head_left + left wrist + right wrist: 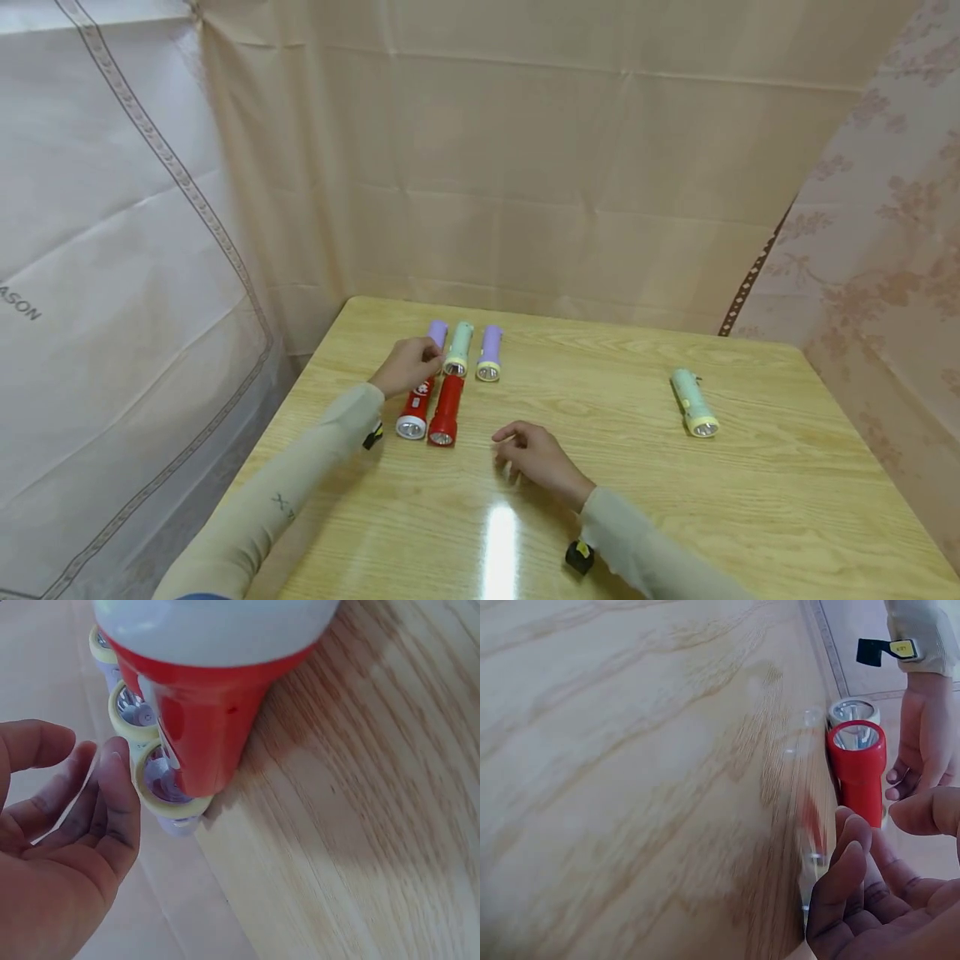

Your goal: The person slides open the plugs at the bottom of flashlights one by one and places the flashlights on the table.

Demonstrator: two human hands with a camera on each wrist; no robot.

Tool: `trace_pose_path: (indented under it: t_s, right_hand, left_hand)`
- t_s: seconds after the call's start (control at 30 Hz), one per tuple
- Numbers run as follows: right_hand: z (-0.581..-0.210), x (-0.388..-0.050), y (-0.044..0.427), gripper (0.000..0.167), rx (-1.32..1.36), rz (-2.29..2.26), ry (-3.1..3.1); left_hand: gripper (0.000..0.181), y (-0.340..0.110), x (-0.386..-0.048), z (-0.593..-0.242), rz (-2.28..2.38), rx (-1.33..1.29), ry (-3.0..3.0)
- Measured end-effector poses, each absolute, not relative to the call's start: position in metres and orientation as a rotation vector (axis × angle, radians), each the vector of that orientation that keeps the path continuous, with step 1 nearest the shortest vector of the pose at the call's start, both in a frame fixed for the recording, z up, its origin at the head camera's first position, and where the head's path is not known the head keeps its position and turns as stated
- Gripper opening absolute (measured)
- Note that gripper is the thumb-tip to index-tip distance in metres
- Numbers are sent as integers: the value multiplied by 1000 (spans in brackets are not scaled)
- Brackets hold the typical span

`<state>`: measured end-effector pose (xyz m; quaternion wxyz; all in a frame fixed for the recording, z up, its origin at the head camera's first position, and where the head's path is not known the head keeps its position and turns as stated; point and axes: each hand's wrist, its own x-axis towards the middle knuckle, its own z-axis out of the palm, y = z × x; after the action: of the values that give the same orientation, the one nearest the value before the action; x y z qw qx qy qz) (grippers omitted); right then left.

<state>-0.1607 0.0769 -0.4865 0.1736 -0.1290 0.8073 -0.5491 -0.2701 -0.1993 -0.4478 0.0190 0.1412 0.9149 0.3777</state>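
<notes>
My left hand (408, 367) hovers by the back end of a red flashlight with a white rim (415, 408), its fingers loosely bent and holding nothing. Beside that lies an all-red flashlight (447, 407). Behind the red pair stand in a row a purple flashlight (438, 331), partly hidden by the left hand, a mint green flashlight (460, 342) and another purple flashlight (491, 346). All these point their lenses toward me. To the right of the red pair, my right hand (543, 460) hangs over the table with relaxed, slightly curled fingers and nothing in it.
A second mint green flashlight (692, 400) lies apart on the right of the wooden table (600, 400). Cloth curtains (525, 167) enclose the table's back and sides. A bright light reflection (500, 550) shows on the tabletop near me.
</notes>
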Motion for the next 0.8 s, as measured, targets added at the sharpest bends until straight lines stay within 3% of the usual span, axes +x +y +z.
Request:
trace_pose_path:
  t_s: [0.8]
  right_hand:
    - [-488, -167, 36, 29, -313, -1470, 2373]
  left_hand:
    - [20, -185, -275, -451, 937, 349, 2859]
